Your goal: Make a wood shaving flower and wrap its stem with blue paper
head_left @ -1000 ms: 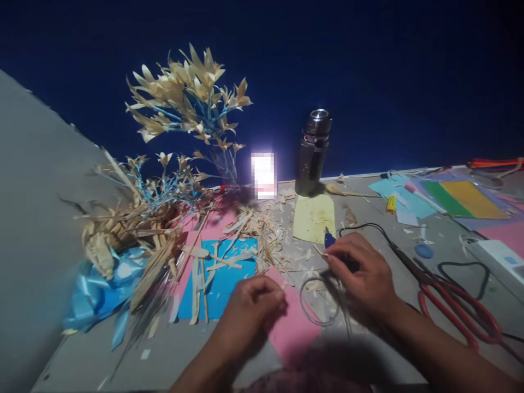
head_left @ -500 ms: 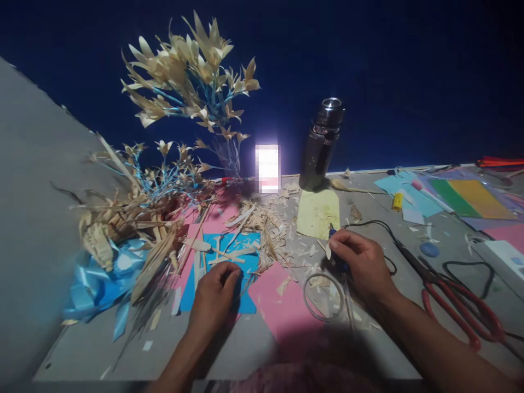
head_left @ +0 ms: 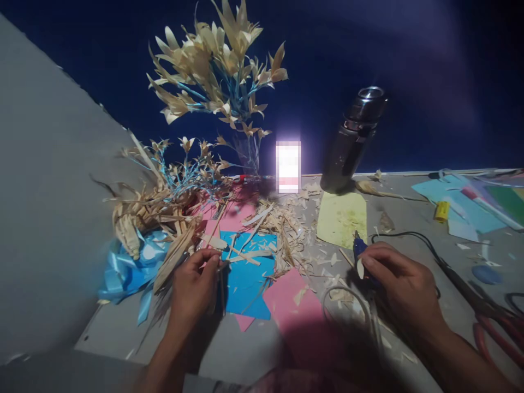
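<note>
My right hand (head_left: 403,281) is closed around a blue glue gun (head_left: 360,245), its dark tip pointing away over the edge of the yellow paper (head_left: 341,218). A small pale husk petal (head_left: 360,268) shows at the thumb of that hand. My left hand (head_left: 196,281) is pinched shut at the left edge of the blue sheet (head_left: 249,292); what sits between its fingertips I cannot make out. Cut husk strips (head_left: 249,256) lie on the blue sheet beside it.
Dried husks (head_left: 129,224) and blue ribbon (head_left: 131,273) are heaped at left, below husk flowers (head_left: 213,60) on blue stems. A dark flask (head_left: 352,142) stands behind the yellow paper. Red-handled scissors (head_left: 497,333) and a black cord (head_left: 409,234) lie at right. Pink paper (head_left: 286,295) lies centrally.
The view has swung left, so the scene sits further right. My left hand has moved left across the blue sheet to its edge. My right hand still grips the glue gun.
</note>
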A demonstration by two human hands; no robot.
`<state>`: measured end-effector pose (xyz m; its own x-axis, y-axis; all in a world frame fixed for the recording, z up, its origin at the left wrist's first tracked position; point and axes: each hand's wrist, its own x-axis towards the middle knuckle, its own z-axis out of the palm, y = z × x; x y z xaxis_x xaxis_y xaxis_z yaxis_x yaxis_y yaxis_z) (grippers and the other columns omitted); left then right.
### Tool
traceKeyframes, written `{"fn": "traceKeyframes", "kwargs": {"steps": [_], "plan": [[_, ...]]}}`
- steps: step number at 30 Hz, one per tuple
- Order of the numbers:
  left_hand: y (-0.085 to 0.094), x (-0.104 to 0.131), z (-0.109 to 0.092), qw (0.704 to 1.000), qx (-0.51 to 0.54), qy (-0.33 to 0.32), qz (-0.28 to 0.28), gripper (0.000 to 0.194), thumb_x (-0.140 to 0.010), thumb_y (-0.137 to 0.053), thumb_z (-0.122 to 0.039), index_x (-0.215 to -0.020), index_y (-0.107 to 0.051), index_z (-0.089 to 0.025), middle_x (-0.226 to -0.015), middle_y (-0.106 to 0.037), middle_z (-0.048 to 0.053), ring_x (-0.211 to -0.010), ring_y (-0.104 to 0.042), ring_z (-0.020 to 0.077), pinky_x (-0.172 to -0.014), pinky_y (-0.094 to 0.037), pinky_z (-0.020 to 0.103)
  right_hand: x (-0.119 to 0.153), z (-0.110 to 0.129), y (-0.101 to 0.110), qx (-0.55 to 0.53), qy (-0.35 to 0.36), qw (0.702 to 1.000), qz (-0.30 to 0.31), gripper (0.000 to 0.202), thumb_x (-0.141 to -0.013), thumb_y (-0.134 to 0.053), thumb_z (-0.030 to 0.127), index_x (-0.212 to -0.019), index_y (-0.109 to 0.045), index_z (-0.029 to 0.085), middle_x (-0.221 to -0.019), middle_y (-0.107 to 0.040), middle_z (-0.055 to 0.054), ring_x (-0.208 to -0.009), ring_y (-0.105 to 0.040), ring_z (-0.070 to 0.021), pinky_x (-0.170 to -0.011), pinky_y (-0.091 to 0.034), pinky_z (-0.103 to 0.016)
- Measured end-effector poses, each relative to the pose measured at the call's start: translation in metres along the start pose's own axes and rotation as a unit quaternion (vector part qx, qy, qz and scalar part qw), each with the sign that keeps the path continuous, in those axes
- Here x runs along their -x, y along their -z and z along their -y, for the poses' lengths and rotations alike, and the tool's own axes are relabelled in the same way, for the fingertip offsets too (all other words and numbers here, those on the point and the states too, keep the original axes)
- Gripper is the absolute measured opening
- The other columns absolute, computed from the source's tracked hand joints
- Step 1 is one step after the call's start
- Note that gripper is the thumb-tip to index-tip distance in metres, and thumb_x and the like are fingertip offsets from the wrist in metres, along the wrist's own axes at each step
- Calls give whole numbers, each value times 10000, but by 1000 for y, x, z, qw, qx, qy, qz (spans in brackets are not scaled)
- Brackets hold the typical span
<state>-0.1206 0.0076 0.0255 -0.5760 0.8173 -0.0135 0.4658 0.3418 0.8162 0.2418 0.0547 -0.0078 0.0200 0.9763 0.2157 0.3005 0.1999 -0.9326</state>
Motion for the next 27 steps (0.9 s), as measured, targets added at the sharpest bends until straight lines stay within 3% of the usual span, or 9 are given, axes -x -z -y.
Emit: {"fn": "traceKeyframes", "kwargs": {"steps": [4, 12, 18, 20, 23, 27], "plan": [[2, -2, 2, 997, -57, -26, -37, 220, -797, -639, -406, -814, -712, -200, -707, -716, 37, -653, -632, 225, -618, -443, 304, -2, -1, 1, 21, 7, 1000, -2, 195, -875, -723, 365, -731, -727, 233, -833, -679, -45, -730, -629, -206, -625, -485, -290], [-5, -2, 6, 992, -102, -69, 23, 243, -840, -578, -429, -759, -678, -223, -732, -711, 11, -709, -629, 229, -682, -453, 320, -4, -1, 1, 30, 11, 999, -18, 172, -872, -723, 332, -733, -725, 232, -808, -685, -25, -725, -633, -193, -658, -494, -282], [3, 8, -3, 992, -98, -69, -27, 292, -861, -557, -413, -972, -730, -206, -804, -734, 34, -732, -660, 234, -688, -475, 326, -2, 0, 3, 17, 23, 999, -16, 144, -877, -723, 299, -748, -730, 234, -812, -684, -22, -731, -629, -187, -641, -477, -280], [3, 14, -6, 993, -87, -78, 1, 277, -859, -566, -411, -940, -735, -207, -774, -728, 30, -713, -662, 229, -678, -484, 323, -2, 1, 2, 14, 23, 999, -18, 139, -874, -725, 293, -749, -730, 234, -802, -681, -20, -718, -622, -183, -627, -469, -279], [-5, 24, -5, 991, -49, -78, 97, 272, -889, -557, -413, -928, -732, -209, -725, -715, 22, -674, -666, 223, -650, -498, 322, -3, 1, 1, 8, 21, 1000, -16, 133, -872, -728, 288, -751, -732, 233, -795, -676, -19, -697, -613, -176, -604, -452, -277], [-26, 33, 0, 973, -54, -135, 181, 249, -931, -545, -370, -926, -745, -223, -879, -770, 64, -839, -708, 250, -793, -522, 367, -2, -1, 0, -5, 14, 1000, -7, 130, -877, -723, 285, -759, -734, 230, -792, -664, -16, -690, -604, -170, -614, -448, -283]]}}
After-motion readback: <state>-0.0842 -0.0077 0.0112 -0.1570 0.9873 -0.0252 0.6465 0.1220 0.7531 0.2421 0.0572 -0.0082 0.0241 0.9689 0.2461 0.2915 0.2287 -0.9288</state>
